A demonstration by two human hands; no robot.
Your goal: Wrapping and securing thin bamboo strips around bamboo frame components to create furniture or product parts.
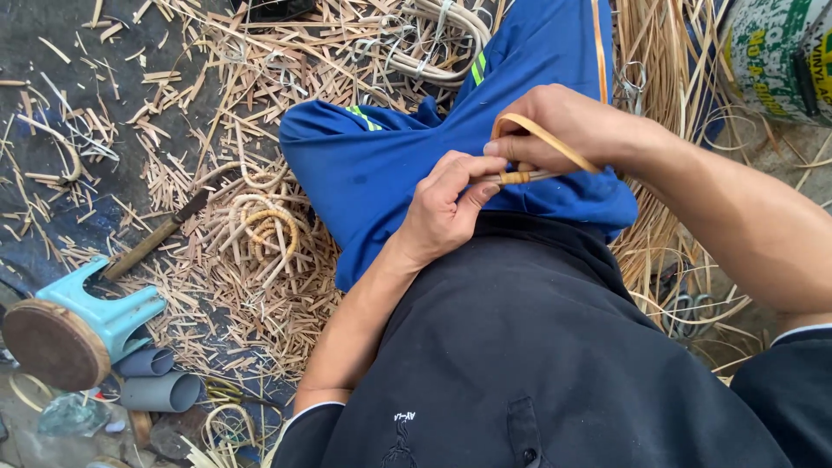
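Head view, read left to right. At 8 o'clock a toppled turquoise stool [82,325] lies on its side, with grey pipe offcuts [160,392] just beside it at 7 o'clock. A wooden-handled knife [156,236] rests at 9 o'clock on a litter of cane offcuts [260,295], beside a small wound cane coil [264,227]. At centre, over the blue trouser leg [381,165], the left hand [446,208] pinches thumb and fingers together on the bound joint of a thin cane strip [542,143]. The right hand [563,126], at 1 o'clock, is closed over the strip's loop, which arches across its fingers. Scissors [693,312] lie at 4 o'clock among long cane strands [667,78].

Risk, as a judgement: the strip is bent tightly, so a harder pull could kink or split it, or the binding could slip if the pinch loosens.

At 2 o'clock stands a round container [780,52] with a green-and-white printed label and yellow lettering.
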